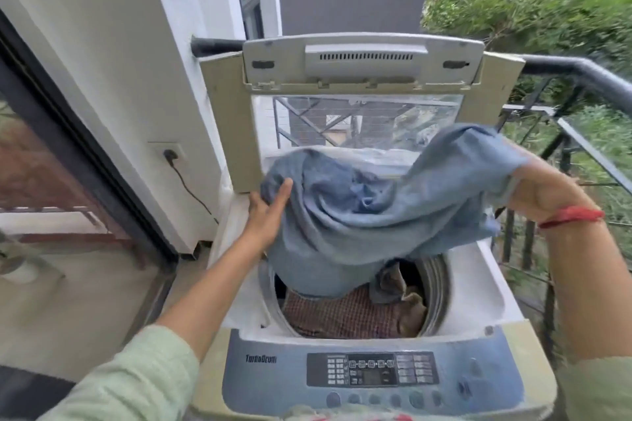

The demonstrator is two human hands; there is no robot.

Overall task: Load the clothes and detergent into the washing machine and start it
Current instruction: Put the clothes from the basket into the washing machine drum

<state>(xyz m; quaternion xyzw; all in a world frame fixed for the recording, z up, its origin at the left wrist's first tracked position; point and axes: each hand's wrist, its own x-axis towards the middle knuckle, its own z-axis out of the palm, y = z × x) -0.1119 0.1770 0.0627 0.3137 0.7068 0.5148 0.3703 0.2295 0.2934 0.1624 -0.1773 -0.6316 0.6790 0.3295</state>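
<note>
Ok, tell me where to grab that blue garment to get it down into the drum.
Probably the bunched left fold of the blue garment, from the left, where the left hand lies flat on it. That bulge sits above the drum, while the right hand grips the other end.

One washing machine (492, 287), one lid (359, 60), one wall socket (170, 154). Two hands: left hand (270, 212), right hand (543, 191). Clothes told apart — one blue garment (376, 215), one checked cloth (342, 314), one brownish piece (413, 304).
</note>
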